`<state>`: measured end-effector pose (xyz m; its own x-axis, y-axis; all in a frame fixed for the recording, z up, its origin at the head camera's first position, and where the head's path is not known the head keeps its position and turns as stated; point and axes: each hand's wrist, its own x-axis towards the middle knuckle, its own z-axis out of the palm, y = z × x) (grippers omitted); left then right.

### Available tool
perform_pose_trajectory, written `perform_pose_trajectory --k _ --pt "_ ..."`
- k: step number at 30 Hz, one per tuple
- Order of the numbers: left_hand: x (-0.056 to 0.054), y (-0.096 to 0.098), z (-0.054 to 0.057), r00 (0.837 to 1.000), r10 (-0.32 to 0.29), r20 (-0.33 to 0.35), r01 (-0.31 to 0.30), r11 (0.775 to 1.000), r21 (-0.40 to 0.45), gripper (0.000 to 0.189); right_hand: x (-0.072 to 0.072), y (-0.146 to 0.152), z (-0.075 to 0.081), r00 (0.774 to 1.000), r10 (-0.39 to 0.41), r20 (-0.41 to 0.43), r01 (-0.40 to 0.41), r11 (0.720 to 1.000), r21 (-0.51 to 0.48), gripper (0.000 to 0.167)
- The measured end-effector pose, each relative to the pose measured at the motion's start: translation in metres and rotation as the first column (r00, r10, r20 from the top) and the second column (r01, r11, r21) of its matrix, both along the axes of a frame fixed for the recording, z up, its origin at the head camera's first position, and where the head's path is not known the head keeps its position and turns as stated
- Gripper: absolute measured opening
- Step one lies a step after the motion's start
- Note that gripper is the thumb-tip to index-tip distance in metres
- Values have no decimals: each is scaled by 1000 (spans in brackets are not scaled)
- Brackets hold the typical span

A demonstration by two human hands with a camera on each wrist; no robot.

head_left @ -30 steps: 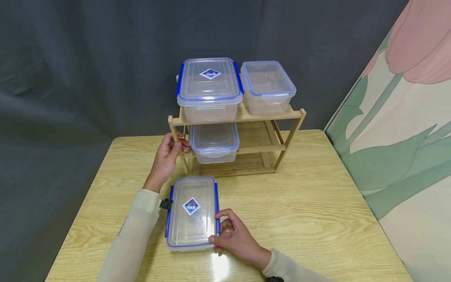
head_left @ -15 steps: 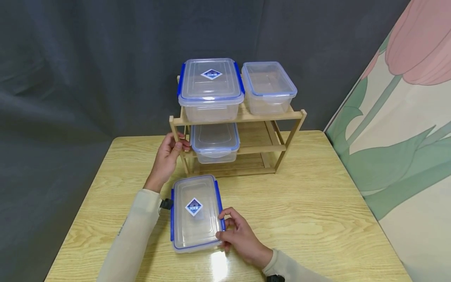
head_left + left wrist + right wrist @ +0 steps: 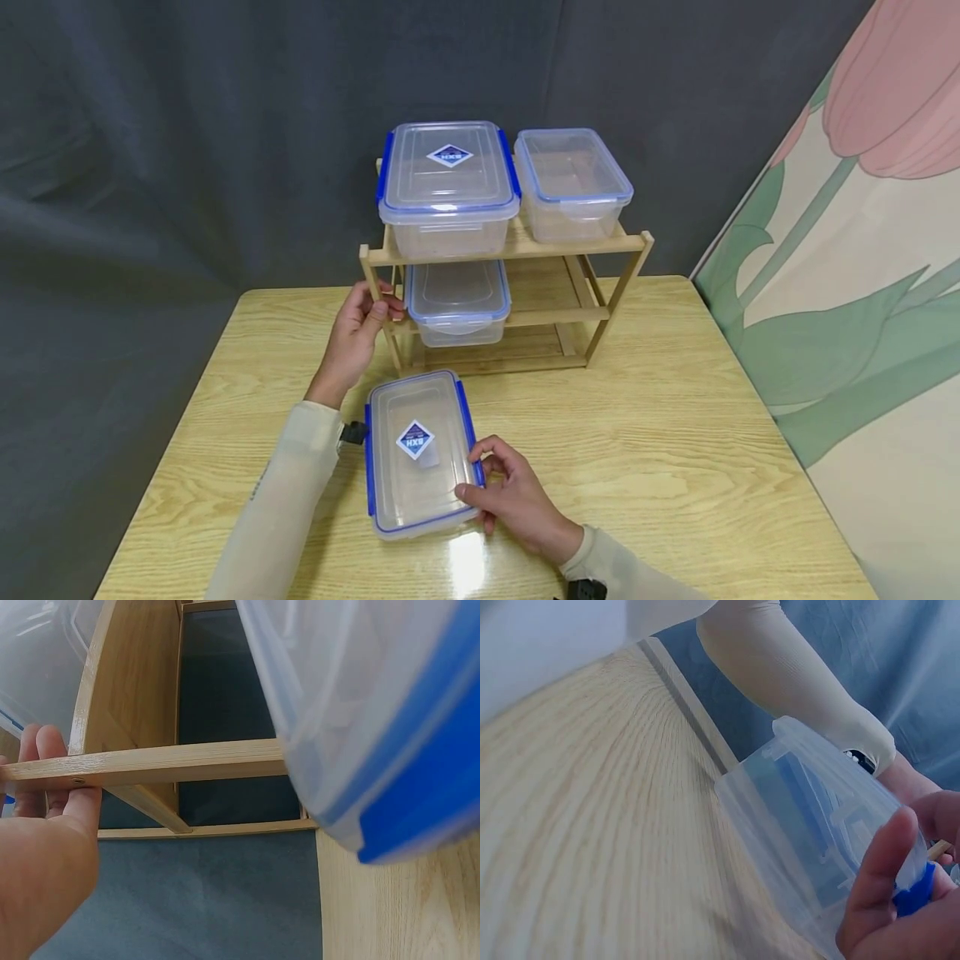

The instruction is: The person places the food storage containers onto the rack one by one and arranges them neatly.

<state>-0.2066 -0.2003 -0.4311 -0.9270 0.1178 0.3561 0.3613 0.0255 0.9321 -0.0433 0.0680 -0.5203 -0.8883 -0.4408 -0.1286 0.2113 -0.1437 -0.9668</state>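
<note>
My left hand (image 3: pixel 351 340) grips the left front post of a three-tier wooden rack (image 3: pixel 517 252); in the left wrist view its fingers (image 3: pixel 50 742) curl round that wooden bar. My right hand (image 3: pixel 517 500) pinches the near right side of a clear lidded food container (image 3: pixel 420 487), thumb on top and fingers by the blue clip. A diamond-shaped label marks the lid, and the container sits slightly turned on the table in front of the rack. In the right wrist view the thumb (image 3: pixel 881 862) lies along its translucent wall (image 3: pixel 772 832).
Up on the rack's top tier stand a large blue-clipped container (image 3: pixel 450 187) and a smaller clear one (image 3: pixel 573 179). A lidded container (image 3: pixel 457 300) occupies the left of the middle tier. Behind the wooden table (image 3: pixel 645 433) hangs a dark curtain (image 3: pixel 225 150).
The food container has shifted slightly right and turned counterclockwise, its near end swinging right with my right hand. My left hand stays on the rack post.
</note>
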Motion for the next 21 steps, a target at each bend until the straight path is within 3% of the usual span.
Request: perform_pose_trajectory --k 13,21 --pt "0 -2 1 1000 -3 7 3 1000 -13 33 3 11 3 999 -15 -34 16 999 34 61" --pt "0 -2 0 1000 -17 4 17 1000 8 33 4 23 10 996 -20 -89 24 999 44 59"
